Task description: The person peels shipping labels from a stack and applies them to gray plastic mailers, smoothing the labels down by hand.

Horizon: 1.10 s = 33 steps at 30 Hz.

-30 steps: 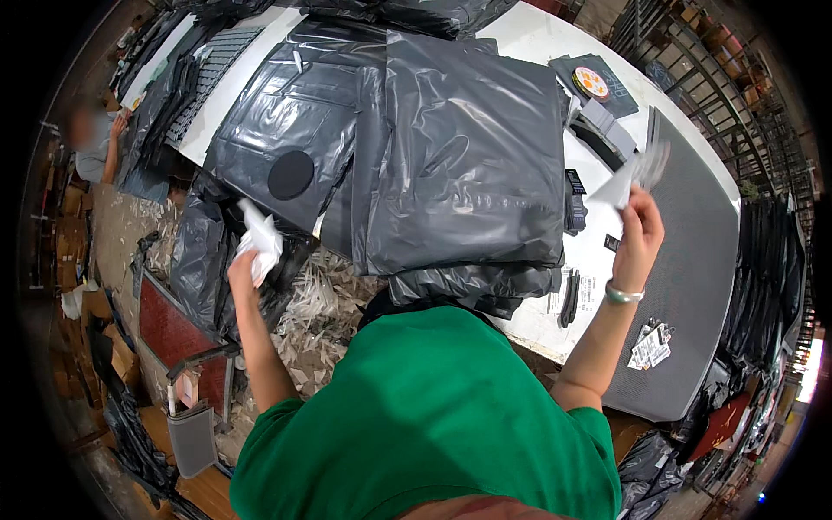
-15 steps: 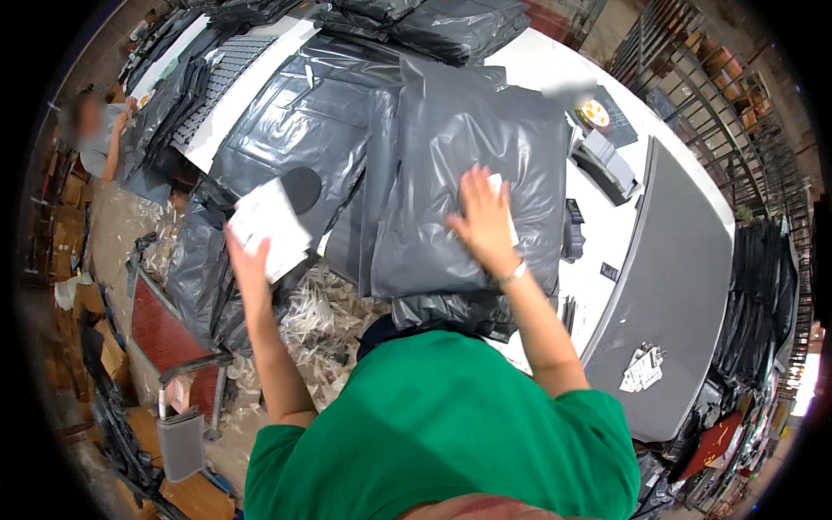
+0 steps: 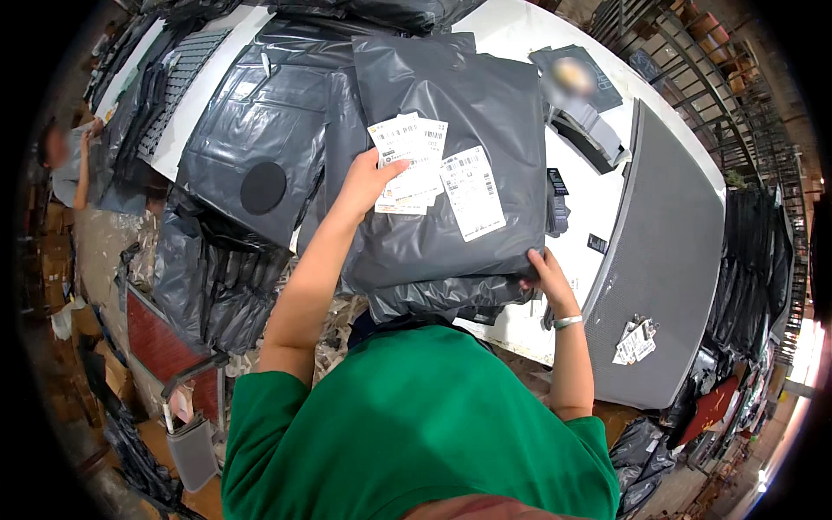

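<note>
Poly mailer (image 3: pixel 507 95), dark grey, seen in the head view: it lies atop other dark plastic bags (image 3: pixel 416 297) on the white table (image 3: pixel 589 192), directly before the wearer, presumably so both hands reach it easily. The left hand (image 3: pixel 362 182) is clamped on a fanned sheaf of shipping labels (image 3: pixel 416 178), its thumb pressed on top, apparently to stop the sheets slipping apart. One separate shipping label (image 3: pixel 472 192) rests face up just beside them; whether it is stuck down cannot be told. The right hand (image 3: pixel 548 277) grips the mailer's near right corner between thumb and fingers, probably to steady it. Further labels (image 3: pixel 635 341) lie bunched on the grey mat (image 3: pixel 667 251), well apart.
</note>
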Motion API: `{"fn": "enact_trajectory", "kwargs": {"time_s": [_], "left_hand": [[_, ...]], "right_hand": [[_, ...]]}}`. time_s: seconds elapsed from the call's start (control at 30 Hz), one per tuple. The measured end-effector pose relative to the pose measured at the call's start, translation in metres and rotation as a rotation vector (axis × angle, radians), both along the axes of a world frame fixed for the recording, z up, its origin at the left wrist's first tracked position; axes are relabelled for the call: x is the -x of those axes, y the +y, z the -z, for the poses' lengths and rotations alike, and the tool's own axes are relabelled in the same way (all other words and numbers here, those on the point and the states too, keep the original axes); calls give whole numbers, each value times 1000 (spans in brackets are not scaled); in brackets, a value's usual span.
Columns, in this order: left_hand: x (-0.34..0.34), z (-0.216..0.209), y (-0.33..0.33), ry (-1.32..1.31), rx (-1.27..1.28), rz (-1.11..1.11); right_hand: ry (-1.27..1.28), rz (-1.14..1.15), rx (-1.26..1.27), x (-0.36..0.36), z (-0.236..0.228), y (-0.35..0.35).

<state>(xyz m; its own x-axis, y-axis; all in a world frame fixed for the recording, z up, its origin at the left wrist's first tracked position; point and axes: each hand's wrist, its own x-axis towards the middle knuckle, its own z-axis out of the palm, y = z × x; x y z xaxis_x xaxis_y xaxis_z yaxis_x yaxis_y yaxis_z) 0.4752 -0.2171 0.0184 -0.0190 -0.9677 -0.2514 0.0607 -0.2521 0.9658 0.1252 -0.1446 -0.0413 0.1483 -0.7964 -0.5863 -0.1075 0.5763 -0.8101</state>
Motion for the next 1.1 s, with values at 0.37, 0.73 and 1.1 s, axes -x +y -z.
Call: {"fn": "enact_trajectory", "kwargs": {"time_s": [0.37,0.73,1.1], "left_hand": [[112,-96,-9,-857,797,74],[228,-221,-88,173,631,194],[142,-128,-20,90,397,131]], "right_hand": [[11,-128,44,-10,60,54],[-1293,713,1118,249,-214,-310],[-227,166,912,-38,-170,-78]]}}
